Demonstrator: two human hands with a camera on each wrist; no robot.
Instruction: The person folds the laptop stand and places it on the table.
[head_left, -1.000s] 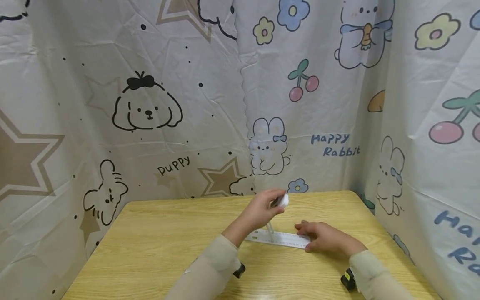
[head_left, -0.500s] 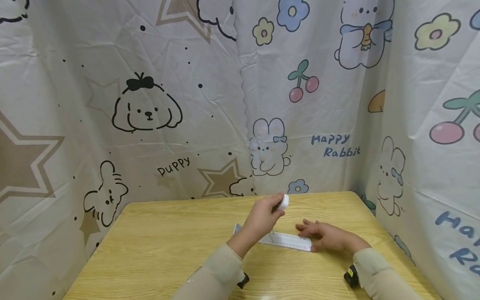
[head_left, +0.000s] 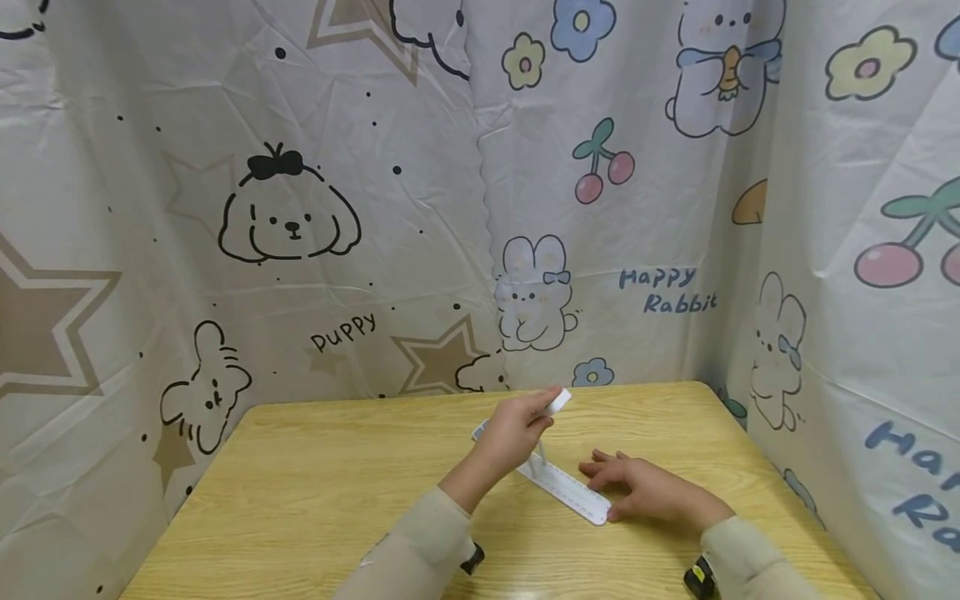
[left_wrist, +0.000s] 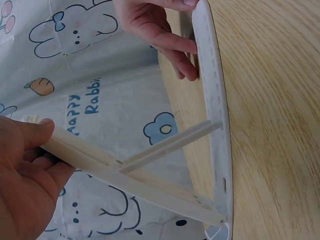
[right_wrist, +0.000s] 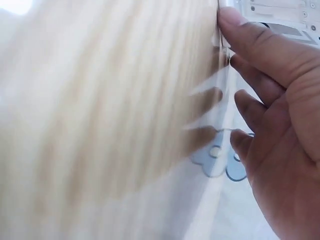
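Note:
A white plastic folding stand, with a long slotted base strip point(head_left: 570, 492), a hinged upper arm point(left_wrist: 145, 182) and a prop strut point(left_wrist: 172, 145), stands unfolded on the table. My left hand point(head_left: 506, 437) pinches the upper arm's raised free end between thumb and fingers. From that arm, the strut slants to the base's slots, its tip right at one of them. My right hand point(head_left: 652, 492) is at the base's right end, thumb against the tip, other fingers loosely extended near the far edge. In the left wrist view, one right fingertip meets the strip's side.
A light wood-grain table point(head_left: 322, 483) lies beneath. Cloth curtains point(head_left: 420, 208) printed with puppies, rabbits, flowers and stars hang behind and at both sides. Black camera mounts show at the wrists.
The base has turned on the table, its right end swinging towards me. The left hand has shifted slightly left and down, tilting the raised arm; the right hand's thumb has followed the base end.

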